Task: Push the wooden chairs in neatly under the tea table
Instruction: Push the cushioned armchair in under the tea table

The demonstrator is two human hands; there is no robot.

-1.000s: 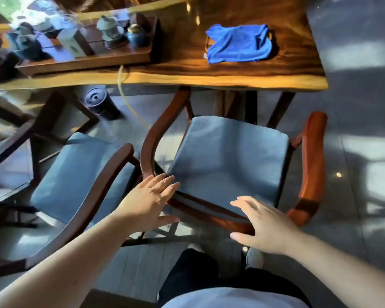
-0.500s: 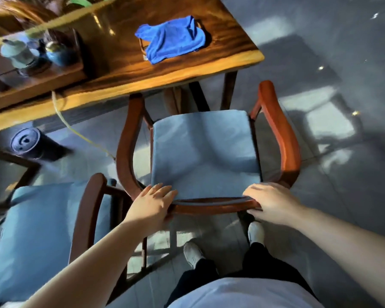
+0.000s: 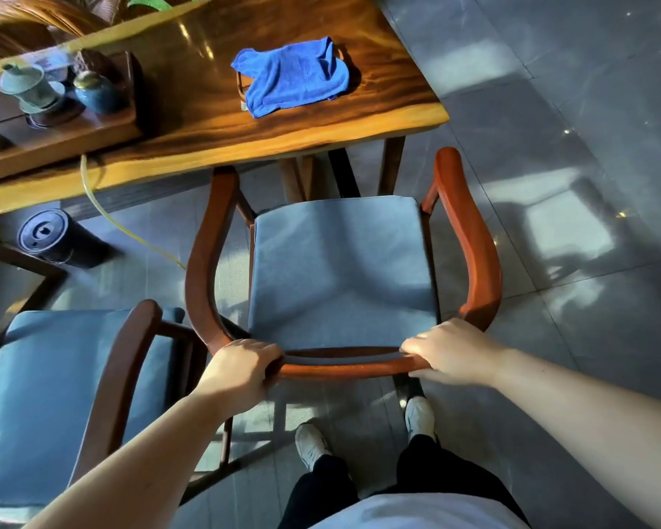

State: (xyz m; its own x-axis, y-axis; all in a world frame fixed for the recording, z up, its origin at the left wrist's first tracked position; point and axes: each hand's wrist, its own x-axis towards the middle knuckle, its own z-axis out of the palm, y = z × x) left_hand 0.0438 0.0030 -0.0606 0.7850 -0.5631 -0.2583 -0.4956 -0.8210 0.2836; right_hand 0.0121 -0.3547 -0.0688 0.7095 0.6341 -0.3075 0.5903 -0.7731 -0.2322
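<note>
The reddish-brown wooden armchair with a grey-blue seat cushion [image 3: 340, 269] stands on the tiled floor at the near right corner of the glossy live-edge wooden worktop [image 3: 222, 120], its seat not yet under the slab. The left hand [image 3: 241, 370] and right hand [image 3: 451, 351] are both closed around the curved back rail, one near each end. That rail looks stiff and smooth, a sound place to push from. The solid frame is probably fairly heavy and may scrape or skid on the polished tiles. A second, darker wooden chair with a blue cushion [image 3: 54, 383] sits just beside it on the left, also out.
</note>
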